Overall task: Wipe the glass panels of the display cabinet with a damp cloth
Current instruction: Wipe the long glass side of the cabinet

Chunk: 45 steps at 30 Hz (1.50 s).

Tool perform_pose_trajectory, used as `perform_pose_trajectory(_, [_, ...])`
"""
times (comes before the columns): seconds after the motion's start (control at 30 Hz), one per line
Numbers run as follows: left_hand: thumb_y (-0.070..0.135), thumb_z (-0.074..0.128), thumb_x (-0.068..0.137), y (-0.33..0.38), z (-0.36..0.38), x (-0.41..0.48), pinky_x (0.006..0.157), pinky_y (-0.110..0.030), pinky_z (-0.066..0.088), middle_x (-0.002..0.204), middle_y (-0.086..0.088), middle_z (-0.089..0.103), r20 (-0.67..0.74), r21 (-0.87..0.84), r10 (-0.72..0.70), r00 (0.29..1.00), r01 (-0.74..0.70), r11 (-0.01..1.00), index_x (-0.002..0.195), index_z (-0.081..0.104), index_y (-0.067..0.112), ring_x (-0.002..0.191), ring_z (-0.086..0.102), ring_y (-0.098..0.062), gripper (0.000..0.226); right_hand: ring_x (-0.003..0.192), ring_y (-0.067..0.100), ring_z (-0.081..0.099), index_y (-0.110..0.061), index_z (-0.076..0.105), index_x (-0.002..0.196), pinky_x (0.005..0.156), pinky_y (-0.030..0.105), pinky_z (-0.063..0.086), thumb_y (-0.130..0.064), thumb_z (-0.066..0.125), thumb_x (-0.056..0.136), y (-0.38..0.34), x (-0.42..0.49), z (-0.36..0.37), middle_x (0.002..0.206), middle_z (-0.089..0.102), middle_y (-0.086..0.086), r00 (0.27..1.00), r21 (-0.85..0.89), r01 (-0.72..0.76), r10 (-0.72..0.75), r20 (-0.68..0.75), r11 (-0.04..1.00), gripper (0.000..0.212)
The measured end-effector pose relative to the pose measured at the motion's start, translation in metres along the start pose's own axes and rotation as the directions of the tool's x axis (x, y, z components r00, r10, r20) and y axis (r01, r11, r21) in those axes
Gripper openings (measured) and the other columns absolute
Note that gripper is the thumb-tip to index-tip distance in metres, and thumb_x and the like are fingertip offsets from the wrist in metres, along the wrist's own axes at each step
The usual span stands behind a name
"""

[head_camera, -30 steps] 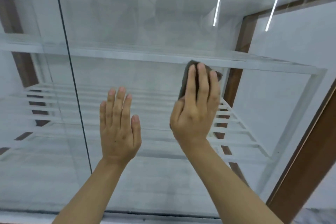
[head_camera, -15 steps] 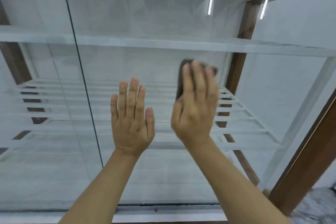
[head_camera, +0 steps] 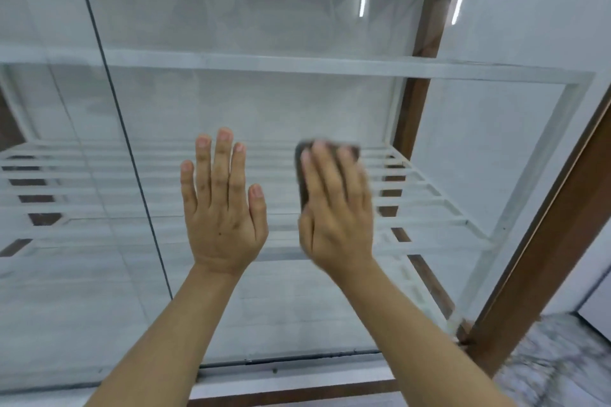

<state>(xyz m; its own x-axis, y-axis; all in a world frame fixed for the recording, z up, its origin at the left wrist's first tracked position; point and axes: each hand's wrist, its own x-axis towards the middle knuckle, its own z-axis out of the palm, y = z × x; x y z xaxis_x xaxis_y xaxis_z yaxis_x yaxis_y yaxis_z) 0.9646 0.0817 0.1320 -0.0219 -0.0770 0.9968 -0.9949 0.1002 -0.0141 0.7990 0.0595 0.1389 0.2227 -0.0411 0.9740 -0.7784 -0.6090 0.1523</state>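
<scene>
A large glass panel of the display cabinet fills the view. My right hand presses a dark grey cloth flat against the glass with straight fingers; only the cloth's left and top edges show past the fingers. The hand and cloth are blurred. My left hand lies flat on the same panel with fingers straight, a little to the left of the right hand and holding nothing.
A dark vertical seam divides this panel from the one on the left. White shelves show behind the glass. A brown wooden frame post bounds the right side, with patterned floor beyond.
My right hand has slid the cloth down the glass, below the white shelf line. The view has shifted, and both hands now sit lower on the panel.
</scene>
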Motion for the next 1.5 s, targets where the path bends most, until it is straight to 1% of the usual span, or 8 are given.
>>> perform_pose_trajectory(0.1, [0.02, 0.031, 0.108, 0.001, 0.001, 0.0, 0.127, -0.051, 0.013, 0.163, -0.018, 0.029, 0.002, 0.002, 0.006, 1.0, -0.006, 1.0, 0.158, 0.024, 0.002, 0.158, 0.01, -0.028, 0.054, 0.155, 0.027, 0.021, -0.011, 0.034, 0.155, 0.123, 0.046, 0.027, -0.02, 0.03, 0.102, 0.048, -0.061, -0.018, 0.155, 0.04, 0.011, 0.989, -0.065, 0.076, -0.067, 0.13, 0.995, 0.054])
perform_pose_trajectory(0.33, [0.017, 0.035, 0.106, 0.004, -0.001, 0.003, 0.126, -0.054, 0.018, 0.159, -0.023, 0.036, -0.02, 0.038, -0.003, 1.0, 0.004, 0.999, 0.155, 0.03, -0.001, 0.155, 0.02, -0.036, 0.053, 0.142, 0.047, 0.039, 0.01, 0.049, 0.143, 0.124, 0.05, 0.025, -0.001, 0.036, 0.095, 0.069, 0.05, -0.023, 0.15, 0.047, 0.028, 0.863, 0.122, -0.395, 0.413, -0.292, 0.911, 0.051])
perform_pose_trajectory(0.53, [0.003, 0.047, 0.095, 0.053, -0.004, 0.016, 0.12, -0.061, 0.026, 0.154, -0.027, 0.041, -0.088, -0.055, -0.248, 0.965, 0.244, 0.968, 0.141, 0.044, -0.005, 0.148, 0.032, -0.045, 0.047, 0.15, 0.031, 0.029, -0.008, 0.039, 0.153, 0.124, 0.047, 0.027, -0.018, 0.033, 0.101, 0.082, -0.059, -0.032, 0.157, 0.039, 0.011, 0.992, -0.019, 0.064, -0.062, 0.109, 0.998, 0.054])
perform_pose_trajectory(0.77, [0.015, 0.04, 0.103, 0.131, 0.013, 0.024, 0.123, -0.059, 0.022, 0.157, -0.02, 0.038, -0.014, -0.145, -0.04, 0.999, 0.037, 0.989, 0.149, 0.037, 0.002, 0.15, 0.028, -0.042, 0.048, 0.141, 0.046, 0.04, 0.01, 0.051, 0.142, 0.123, 0.049, 0.027, 0.002, 0.038, 0.092, 0.146, 0.033, -0.053, 0.148, 0.05, 0.027, 0.847, 0.094, -0.42, 0.427, -0.318, 0.903, 0.052])
perform_pose_trajectory(0.97, [0.018, 0.038, 0.105, 0.134, 0.041, 0.024, 0.125, -0.056, 0.012, 0.163, -0.017, 0.031, 0.029, -0.05, -0.028, 0.999, 0.03, 0.998, 0.155, 0.03, 0.003, 0.158, 0.008, -0.026, 0.053, 0.15, 0.033, 0.029, -0.007, 0.037, 0.155, 0.125, 0.048, 0.025, -0.015, 0.035, 0.1, 0.143, -0.063, -0.058, 0.159, 0.038, 0.011, 0.992, -0.023, 0.072, -0.069, 0.103, 0.997, 0.056])
perform_pose_trajectory(1.2, [0.022, 0.034, 0.106, 0.136, 0.047, 0.022, 0.126, -0.057, 0.01, 0.161, -0.023, 0.033, 0.017, 0.006, -0.021, 1.0, 0.021, 1.0, 0.156, 0.025, 0.002, 0.158, 0.006, -0.029, 0.055, 0.144, 0.041, 0.036, 0.009, 0.049, 0.144, 0.122, 0.052, 0.029, -0.004, 0.04, 0.093, 0.168, 0.03, -0.063, 0.15, 0.048, 0.026, 0.86, 0.093, -0.411, 0.42, -0.29, 0.907, 0.053])
perform_pose_trajectory(1.4, [0.022, 0.035, 0.107, 0.133, 0.047, 0.022, 0.127, -0.055, 0.009, 0.161, -0.023, 0.033, 0.008, -0.005, -0.006, 1.0, 0.006, 1.0, 0.156, 0.026, 0.002, 0.158, 0.006, -0.028, 0.054, 0.156, 0.029, 0.019, -0.009, 0.03, 0.158, 0.128, 0.045, 0.018, -0.013, 0.044, 0.091, 0.129, -0.062, -0.05, 0.167, 0.025, 0.007, 0.994, -0.057, 0.072, -0.067, 0.091, 0.996, 0.069])
perform_pose_trajectory(1.5, [0.021, 0.034, 0.107, 0.134, 0.047, 0.021, 0.126, -0.055, 0.008, 0.162, -0.022, 0.031, 0.005, 0.004, -0.012, 1.0, 0.012, 1.0, 0.157, 0.024, 0.002, 0.158, 0.005, -0.029, 0.054, 0.157, 0.026, 0.016, -0.012, 0.029, 0.159, 0.127, 0.044, 0.021, -0.016, 0.04, 0.096, 0.172, -0.084, -0.065, 0.169, 0.022, 0.004, 0.994, -0.065, 0.039, -0.033, 0.101, 0.997, 0.064])
